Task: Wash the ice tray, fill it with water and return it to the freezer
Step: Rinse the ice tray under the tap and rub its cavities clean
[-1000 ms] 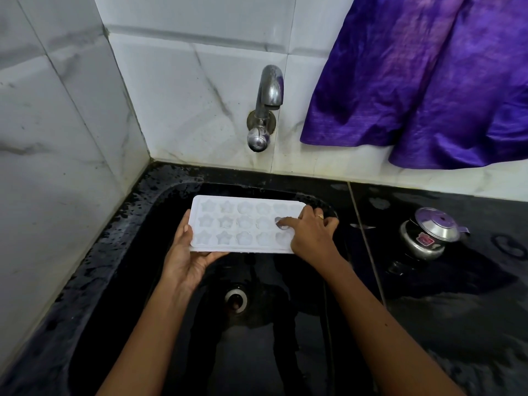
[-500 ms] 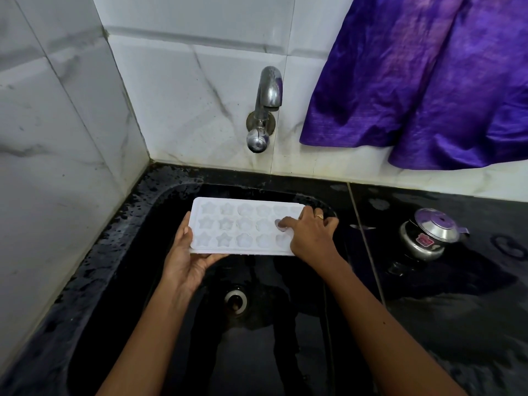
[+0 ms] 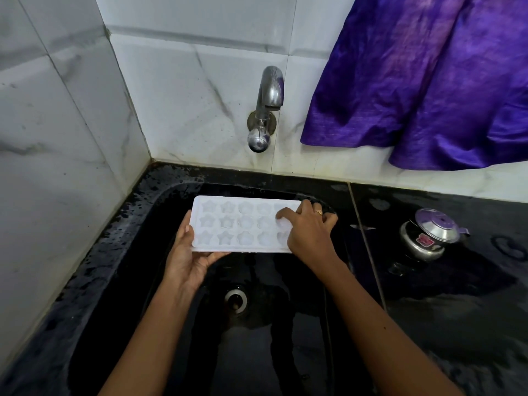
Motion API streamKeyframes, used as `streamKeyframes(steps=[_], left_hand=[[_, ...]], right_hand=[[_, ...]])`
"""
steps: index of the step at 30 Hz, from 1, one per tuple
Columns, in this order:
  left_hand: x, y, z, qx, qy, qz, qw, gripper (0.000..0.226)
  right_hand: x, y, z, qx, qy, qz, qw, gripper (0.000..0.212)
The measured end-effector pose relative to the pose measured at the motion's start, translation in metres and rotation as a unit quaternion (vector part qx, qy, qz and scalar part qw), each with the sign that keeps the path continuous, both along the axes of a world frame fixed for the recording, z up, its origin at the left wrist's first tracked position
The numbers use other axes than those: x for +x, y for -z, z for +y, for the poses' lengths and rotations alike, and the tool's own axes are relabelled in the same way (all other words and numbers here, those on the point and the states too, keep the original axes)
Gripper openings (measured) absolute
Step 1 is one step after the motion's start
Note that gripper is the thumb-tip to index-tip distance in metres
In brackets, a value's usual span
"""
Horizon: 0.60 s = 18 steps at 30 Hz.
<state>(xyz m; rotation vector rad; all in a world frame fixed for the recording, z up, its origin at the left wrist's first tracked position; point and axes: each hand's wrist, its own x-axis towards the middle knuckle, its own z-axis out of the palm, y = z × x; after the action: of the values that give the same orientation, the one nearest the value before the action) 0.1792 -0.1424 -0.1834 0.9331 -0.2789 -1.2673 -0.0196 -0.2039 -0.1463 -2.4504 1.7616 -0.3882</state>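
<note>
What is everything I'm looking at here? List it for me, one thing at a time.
ice tray: one, white, held over the sink
sink: one, black, wet, in the corner below the tap
drain: one, silver ring, in the sink floor
tap: one, silver metal, on the back wall; no running water visible
cloth: one, purple, hanging at upper right
small lidded pot: one, steel with a red label, on the counter right of the sink
counter: one, black, wet
wall tiles: several, white marbled, behind and to the left
ring: one, gold-coloured, on a right-hand finger
left hand: holds the tray's left end, thumb on top
right hand: fingers curled over the tray's right end, one fingertip on a mould
</note>
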Motion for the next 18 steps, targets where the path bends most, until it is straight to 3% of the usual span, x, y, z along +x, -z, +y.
streamKeyframes(steps=[7,18], left_hand=[[-0.004,-0.004,0.0,0.005,0.006,0.006,1.0,0.038],[-0.004,-0.002,0.003,0.005,0.006,-0.005,1.0,0.039]], right_hand=[[0.015,0.001,0.003,0.039,-0.041,0.021,0.998,0.063],[0.012,0.004,0.002,0.024,-0.037,0.034,0.998,0.061]])
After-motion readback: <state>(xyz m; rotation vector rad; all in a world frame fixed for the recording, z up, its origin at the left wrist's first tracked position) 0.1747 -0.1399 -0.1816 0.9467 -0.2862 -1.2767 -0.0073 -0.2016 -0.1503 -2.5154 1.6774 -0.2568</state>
